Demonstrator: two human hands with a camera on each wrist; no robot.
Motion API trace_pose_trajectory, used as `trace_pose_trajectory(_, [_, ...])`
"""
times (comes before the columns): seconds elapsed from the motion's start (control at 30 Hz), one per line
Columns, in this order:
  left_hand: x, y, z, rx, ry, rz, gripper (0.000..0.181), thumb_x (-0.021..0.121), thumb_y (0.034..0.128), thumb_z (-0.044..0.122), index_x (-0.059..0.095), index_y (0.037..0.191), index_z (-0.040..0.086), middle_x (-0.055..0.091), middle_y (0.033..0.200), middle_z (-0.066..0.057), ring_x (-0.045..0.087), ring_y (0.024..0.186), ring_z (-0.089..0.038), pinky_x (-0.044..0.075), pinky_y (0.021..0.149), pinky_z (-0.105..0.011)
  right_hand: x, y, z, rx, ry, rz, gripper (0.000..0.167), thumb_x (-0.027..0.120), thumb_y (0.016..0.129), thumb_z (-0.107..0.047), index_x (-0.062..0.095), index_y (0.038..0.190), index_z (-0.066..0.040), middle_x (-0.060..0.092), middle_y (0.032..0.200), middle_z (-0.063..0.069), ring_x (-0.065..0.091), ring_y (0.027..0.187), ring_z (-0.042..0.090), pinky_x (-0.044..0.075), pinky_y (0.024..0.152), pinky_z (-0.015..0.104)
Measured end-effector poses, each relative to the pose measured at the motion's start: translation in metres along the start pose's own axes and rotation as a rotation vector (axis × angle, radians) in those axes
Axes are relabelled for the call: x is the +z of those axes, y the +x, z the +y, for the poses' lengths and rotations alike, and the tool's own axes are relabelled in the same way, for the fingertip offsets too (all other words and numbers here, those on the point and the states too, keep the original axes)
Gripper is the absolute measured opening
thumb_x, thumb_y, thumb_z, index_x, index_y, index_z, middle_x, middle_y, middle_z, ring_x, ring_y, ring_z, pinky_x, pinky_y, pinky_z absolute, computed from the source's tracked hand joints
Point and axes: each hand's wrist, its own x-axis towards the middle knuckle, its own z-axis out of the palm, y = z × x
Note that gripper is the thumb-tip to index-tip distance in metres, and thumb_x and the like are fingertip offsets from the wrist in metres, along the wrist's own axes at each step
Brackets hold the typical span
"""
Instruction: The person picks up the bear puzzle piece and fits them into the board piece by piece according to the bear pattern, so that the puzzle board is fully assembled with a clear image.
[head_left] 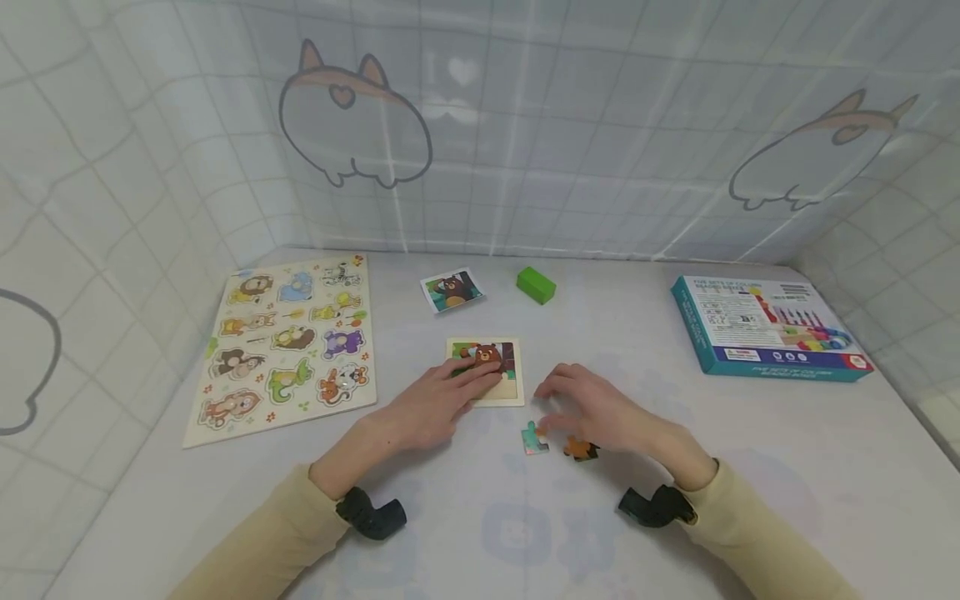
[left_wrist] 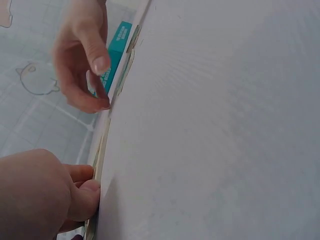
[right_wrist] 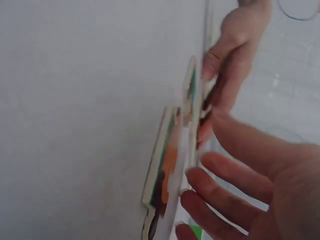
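Observation:
A small square wooden jigsaw puzzle tray [head_left: 512, 392] with a bear picture lies in front of me. My left hand [head_left: 438, 404] holds its left side, fingers across the picture and covering part of it. In the left wrist view, the left thumb [left_wrist: 89, 192] is against the tray's near edge. My right hand [head_left: 588, 404] hovers just right of the tray, fingers loosely bent and holding nothing. Two loose puzzle pieces lie below the right hand: a teal piece [head_left: 532, 441] close to the thumb, and an orange-brown piece [head_left: 579, 449] partly under the palm.
Behind the tray are a bear picture card [head_left: 452, 290] and a green block [head_left: 536, 285]. A large animal puzzle board [head_left: 300, 342] lies at the left. The teal-edged bead kit box [head_left: 772, 329] is at the right. A tiled-pattern backdrop [head_left: 525, 167] rises behind the table.

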Motion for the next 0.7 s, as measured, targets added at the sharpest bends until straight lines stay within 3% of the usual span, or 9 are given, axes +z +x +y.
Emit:
trace_pose_trajectory(0.2, [0.0019,-0.0007,-0.0017,0.009,-0.004,0.015,0.056,0.046,0.1047,0.013,0.031,0.158,0.022,0.023,0.166,0.007,0.023,0.151,-0.028,0.026,0.122,-0.054,0.0034,-0.0053,0.0035,-0.05,0.048,-0.041,0.024,0.082,0.083,-0.034,0.07,0.1,-0.023,0.057,0.113,-0.009,0.047,0.115,0.016,0.046,0.099,0.043])
trace_pose_trajectory(0.47, [0.0012,-0.0011,-0.0025,0.034,-0.029,0.056,0.054,0.049,0.1031,0.012,0.038,0.155,0.019,0.026,0.165,-0.001,0.023,0.15,-0.032,0.029,0.119,-0.057,0.0066,-0.0052,0.0061,-0.14,0.022,-0.038,0.02,0.083,0.083,-0.029,0.07,0.095,-0.022,0.056,0.11,-0.007,0.045,0.114,0.017,0.041,0.098,0.045])
trace_pose_trajectory(0.7, [0.0034,-0.004,-0.0093,0.031,-0.041,0.084,0.049,0.048,0.1057,0.02,0.04,0.154,0.018,0.031,0.162,-0.005,0.024,0.15,-0.031,0.03,0.121,-0.047,0.0079,-0.0046,0.008,-0.206,-0.029,-0.031,0.017,0.08,0.085,-0.029,0.071,0.097,-0.02,0.058,0.102,-0.009,0.046,0.106,0.011,0.043,0.093,0.039])
